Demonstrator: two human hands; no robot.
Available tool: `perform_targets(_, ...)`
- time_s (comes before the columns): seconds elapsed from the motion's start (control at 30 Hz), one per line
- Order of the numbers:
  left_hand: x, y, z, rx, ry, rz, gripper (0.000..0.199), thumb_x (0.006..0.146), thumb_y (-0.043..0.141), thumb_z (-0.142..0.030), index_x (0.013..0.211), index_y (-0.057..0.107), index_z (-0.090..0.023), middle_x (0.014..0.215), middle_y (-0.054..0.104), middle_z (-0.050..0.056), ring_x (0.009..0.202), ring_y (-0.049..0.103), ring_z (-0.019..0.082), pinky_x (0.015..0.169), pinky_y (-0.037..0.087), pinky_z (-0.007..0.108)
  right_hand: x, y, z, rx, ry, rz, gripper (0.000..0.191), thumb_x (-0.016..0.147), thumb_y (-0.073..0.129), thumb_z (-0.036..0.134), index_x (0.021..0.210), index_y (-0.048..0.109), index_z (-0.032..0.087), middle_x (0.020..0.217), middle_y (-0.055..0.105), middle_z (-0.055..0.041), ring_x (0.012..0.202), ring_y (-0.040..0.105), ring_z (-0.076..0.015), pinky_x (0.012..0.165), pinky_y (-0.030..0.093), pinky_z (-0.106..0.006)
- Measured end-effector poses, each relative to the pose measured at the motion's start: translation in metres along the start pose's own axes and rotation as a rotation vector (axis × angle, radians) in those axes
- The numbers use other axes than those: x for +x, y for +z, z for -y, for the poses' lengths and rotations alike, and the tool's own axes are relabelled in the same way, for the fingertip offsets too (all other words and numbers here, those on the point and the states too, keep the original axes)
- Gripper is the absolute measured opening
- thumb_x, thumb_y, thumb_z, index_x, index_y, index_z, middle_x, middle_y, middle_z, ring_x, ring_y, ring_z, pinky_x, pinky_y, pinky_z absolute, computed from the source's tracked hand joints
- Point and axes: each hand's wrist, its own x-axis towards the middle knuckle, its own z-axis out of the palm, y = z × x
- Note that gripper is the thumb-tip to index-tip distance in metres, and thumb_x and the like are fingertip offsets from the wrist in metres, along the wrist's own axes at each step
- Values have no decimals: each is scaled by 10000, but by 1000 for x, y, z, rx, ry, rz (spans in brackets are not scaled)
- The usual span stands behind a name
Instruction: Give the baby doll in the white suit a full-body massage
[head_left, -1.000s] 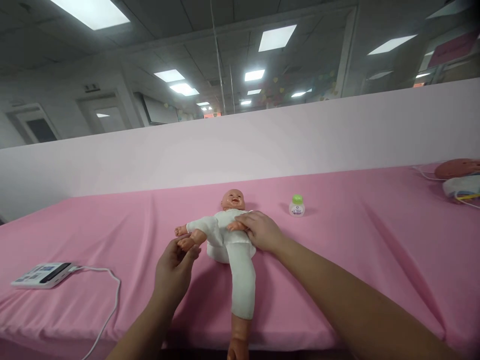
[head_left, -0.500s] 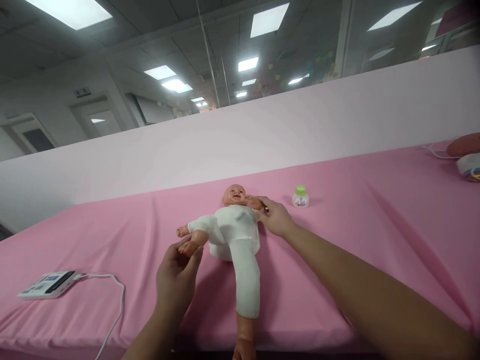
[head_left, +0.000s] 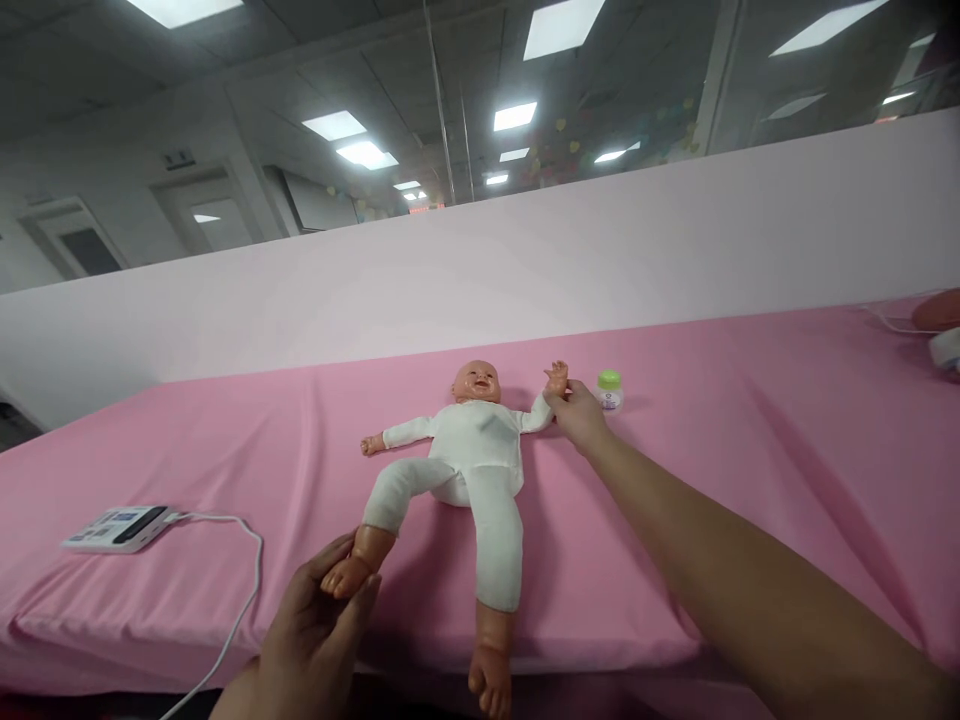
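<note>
A baby doll with a white cloth body lies face up on the pink sheet. My left hand is closed around its foot on the left of the picture, and that leg is drawn out sideways, bent at the knee. With my right hand I grip the doll's wrist on the right, holding that arm stretched outward with the small hand raised. The doll's other arm lies out to the left, and its other leg points straight toward me, the foot over the sheet's front edge.
Right beside my right hand stands a small clear jar with a green lid. On the left lies a white device with a white cable running off the front. A white low wall closes the back, with glass above.
My left hand has drawn the doll's foot toward me, extending the folded leg. My right hand has moved the doll's arm outward from beside its head, closer to the jar.
</note>
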Motion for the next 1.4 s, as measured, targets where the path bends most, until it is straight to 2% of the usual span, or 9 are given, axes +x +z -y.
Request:
perform_targets(0.23, 48, 52, -33, 25, 167, 155, 450, 842, 762, -428, 1218, 647, -209, 1127, 754, 69, 1025, 715, 245, 922, 567, 392, -65, 9, 45, -228, -561, 306, 378, 892, 662, 261, 1266, 674, 311, 1168, 771, -7, 987, 713, -216, 882, 571, -357)
perform_targets(0.43, 70, 90, -50, 252, 287, 258, 413, 838, 731, -397, 1197, 673, -201, 1047, 765, 71, 880, 717, 230, 821, 560, 368, -81, 20, 58, -557, -930, 421, 412, 903, 555, 100, 1261, 719, 219, 1340, 712, -79, 1264, 627, -270, 1115, 471, -450)
perform_targets(0.6, 58, 84, -51, 217, 256, 235, 413, 841, 720, -407, 1199, 673, -209, 1061, 770, 75, 896, 732, 239, 849, 569, 377, -70, 17, 49, -393, -789, 390, 400, 875, 632, 153, 1244, 717, 282, 1291, 737, -39, 1195, 665, -249, 1069, 517, -435)
perform_targets(0.8, 8, 24, -27, 10, 67, 73, 547, 761, 808, -491, 1210, 667, -213, 1143, 768, 93, 1011, 739, 282, 871, 591, 386, -22, 1, 14, 4, -214, -3, 468, 861, 688, 430, 1287, 641, 241, 1122, 772, -66, 909, 741, -231, 805, 613, -371)
perform_targets(0.97, -17, -24, -8, 98, -73, 58, 513, 632, 879, -508, 1060, 745, -258, 1055, 800, 84, 1018, 746, 357, 839, 611, 407, 13, -10, -15, 7, 55, 27, 382, 822, 701, 437, 1099, 674, 174, 772, 763, -105, 571, 702, -253, 552, 592, -389)
perform_targets(1.07, -14, -33, -10, 174, -134, 102, 468, 602, 891, -494, 1007, 769, -293, 1019, 808, 67, 1013, 751, 378, 808, 626, 413, 19, -12, -20, -2, 60, 55, 287, 816, 704, 422, 986, 693, 191, 671, 735, -85, 474, 661, -233, 489, 561, -367)
perform_targets(1.2, -2, -15, -19, 142, -52, 102, 521, 632, 873, -516, 1073, 771, -259, 993, 799, 73, 936, 755, 339, 803, 632, 407, 9, -11, -8, -27, -47, 10, 465, 829, 715, 428, 1233, 665, 204, 982, 796, -110, 726, 750, -237, 655, 605, -354)
perform_targets(1.3, 13, 11, -32, 89, 17, 65, 549, 680, 840, -517, 1145, 747, -240, 896, 779, 51, 775, 738, 273, 714, 625, 375, -13, -6, 15, -104, -251, 29, 537, 867, 708, 412, 1370, 603, 252, 1104, 790, -81, 881, 757, -241, 787, 601, -363)
perform_targets(1.4, 36, 36, -45, 113, 59, 104, 532, 742, 790, -507, 1192, 727, -229, 883, 765, 34, 708, 705, 224, 673, 603, 348, -42, 1, 40, -186, -527, 201, 503, 912, 665, 332, 1409, 588, 335, 1220, 768, -24, 990, 739, -226, 863, 583, -358)
